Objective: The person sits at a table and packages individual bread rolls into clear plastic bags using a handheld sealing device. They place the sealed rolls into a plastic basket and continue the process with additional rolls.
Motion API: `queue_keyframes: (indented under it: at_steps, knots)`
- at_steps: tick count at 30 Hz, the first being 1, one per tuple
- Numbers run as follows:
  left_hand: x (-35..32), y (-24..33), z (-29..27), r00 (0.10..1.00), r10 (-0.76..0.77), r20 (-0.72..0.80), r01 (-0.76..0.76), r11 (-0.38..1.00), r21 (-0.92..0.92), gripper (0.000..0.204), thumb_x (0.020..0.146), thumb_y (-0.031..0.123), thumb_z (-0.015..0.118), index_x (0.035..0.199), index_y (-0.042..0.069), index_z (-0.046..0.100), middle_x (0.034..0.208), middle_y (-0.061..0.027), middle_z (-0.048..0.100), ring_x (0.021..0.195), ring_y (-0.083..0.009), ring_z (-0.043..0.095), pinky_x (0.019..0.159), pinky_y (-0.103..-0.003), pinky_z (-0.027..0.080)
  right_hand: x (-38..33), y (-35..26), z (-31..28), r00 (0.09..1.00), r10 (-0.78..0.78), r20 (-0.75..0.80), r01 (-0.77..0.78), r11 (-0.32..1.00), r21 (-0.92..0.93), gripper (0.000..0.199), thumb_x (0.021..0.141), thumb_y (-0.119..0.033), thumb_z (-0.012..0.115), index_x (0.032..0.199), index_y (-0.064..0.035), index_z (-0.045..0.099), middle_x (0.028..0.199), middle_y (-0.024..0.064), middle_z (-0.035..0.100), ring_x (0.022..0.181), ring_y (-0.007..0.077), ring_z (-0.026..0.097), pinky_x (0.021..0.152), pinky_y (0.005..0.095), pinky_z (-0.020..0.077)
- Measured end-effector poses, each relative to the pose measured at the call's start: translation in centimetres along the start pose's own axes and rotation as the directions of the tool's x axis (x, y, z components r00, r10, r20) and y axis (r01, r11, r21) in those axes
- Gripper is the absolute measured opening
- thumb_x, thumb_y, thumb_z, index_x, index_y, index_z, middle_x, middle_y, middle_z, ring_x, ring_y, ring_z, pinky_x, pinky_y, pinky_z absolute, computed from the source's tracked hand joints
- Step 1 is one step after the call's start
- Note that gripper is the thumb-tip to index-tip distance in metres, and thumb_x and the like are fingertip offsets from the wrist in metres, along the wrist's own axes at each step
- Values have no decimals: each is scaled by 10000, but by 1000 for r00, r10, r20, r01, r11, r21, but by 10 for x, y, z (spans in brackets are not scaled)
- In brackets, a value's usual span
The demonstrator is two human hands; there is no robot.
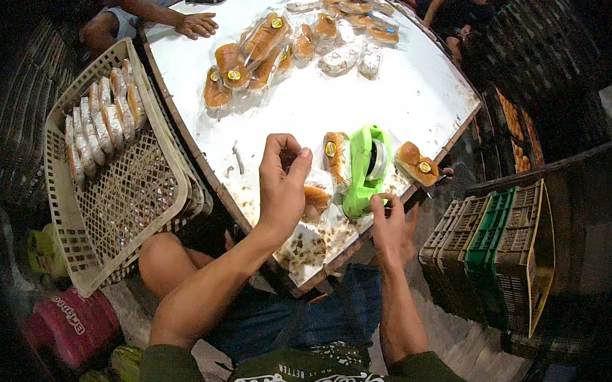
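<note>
My left hand [283, 186] is raised over the near part of the white table, thumb and curled fingers drawn together at the clear plastic of a bagged bread roll [316, 199]. The hand partly hides this roll. A bright green tape dispenser [358, 193] with a roll of tape stands to its right. At the dispenser's near end, my right hand [393, 229] has its thumb and fingers pinched together; anything between the fingertips is too small to make out. Just behind the dispenser's left side lies a wrapped bun [335, 155] with a yellow sticker, and another stickered bun [416, 163] rests at the right edge.
Bagged buns [261, 42] are piled at the far left of the table [289, 101], more packs at the back. A beige crate [131, 197] holding wrapped buns stands left; stacked crates [485, 229] stand right. Another person's hand [197, 26] rests on the far left edge.
</note>
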State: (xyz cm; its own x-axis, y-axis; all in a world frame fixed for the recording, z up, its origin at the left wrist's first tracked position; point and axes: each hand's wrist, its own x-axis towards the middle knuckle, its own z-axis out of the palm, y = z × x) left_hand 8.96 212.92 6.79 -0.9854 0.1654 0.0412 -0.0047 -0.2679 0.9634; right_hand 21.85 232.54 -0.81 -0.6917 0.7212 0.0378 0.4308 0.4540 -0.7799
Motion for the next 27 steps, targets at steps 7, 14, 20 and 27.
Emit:
queue_keyframes:
  at_steps: [7, 14, 20, 27]
  knots:
    - [-5, -8, 4, 999, 50, -18, -48, 996, 81, 107, 896, 24, 566, 902, 55, 464, 824, 10, 456, 750, -78, 425, 680, -240, 388, 40, -11, 2, 1000, -8, -8, 8, 1000, 29, 401, 860, -337, 676, 794, 58, 672, 868, 179, 599, 901, 302, 577, 844, 387, 433]
    - [0, -16, 0, 998, 38, -54, -33, 995, 97, 74, 887, 21, 570, 881, 51, 503, 818, 13, 482, 764, -79, 439, 707, -241, 387, -8, -8, -8, 978, -171, -119, 170, 985, -19, 359, 850, -310, 681, 808, 46, 660, 862, 151, 604, 828, 293, 576, 771, 374, 458]
    - [-5, -26, 1, 997, 9, -74, -5, 998, 61, 43, 891, 25, 556, 898, 41, 516, 820, 9, 492, 767, -83, 444, 707, -240, 389, -65, -91, 24, 981, -40, 187, -66, 846, 529, 181, 885, -166, 663, 799, -7, 682, 942, 84, 633, 937, 189, 590, 877, 316, 447]
    - [-28, -9, 6, 985, 169, -48, -153, 961, 232, 122, 831, -26, 523, 944, 10, 492, 904, -84, 482, 820, -186, 497, 747, -320, 437, -48, -121, 57, 979, -202, 37, 143, 797, 586, 293, 917, -65, 576, 1201, -47, 506, 1138, 103, 542, 1031, 174, 540, 864, 294, 469]
